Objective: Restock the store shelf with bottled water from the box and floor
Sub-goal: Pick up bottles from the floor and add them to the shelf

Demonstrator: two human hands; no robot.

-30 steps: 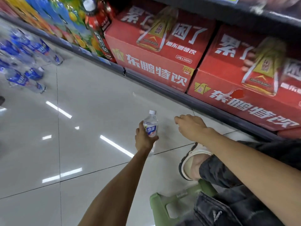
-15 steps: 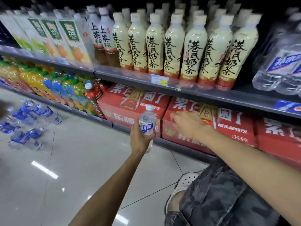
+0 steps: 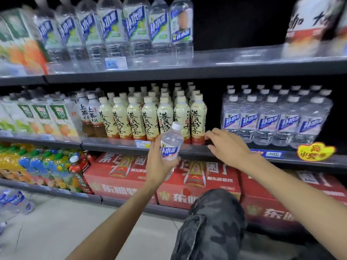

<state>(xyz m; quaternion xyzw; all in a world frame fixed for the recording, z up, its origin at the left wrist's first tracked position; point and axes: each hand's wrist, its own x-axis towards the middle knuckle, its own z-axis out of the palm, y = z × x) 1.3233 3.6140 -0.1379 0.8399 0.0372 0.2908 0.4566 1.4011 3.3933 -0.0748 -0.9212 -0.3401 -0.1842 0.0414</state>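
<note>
left hand [image 3: 158, 162] grips small water bottle [image 3: 170, 145], upright, frame centre, before middle shelf edge [image 3: 197, 150] | right hand [image 3: 227, 145] open, fingers spread, holding nothing, near shelf edge | milk tea bottles [image 3: 150, 117] behind | water bottle row [image 3: 272, 119] right | floor bottles [image 3: 13, 201] lower left
</note>
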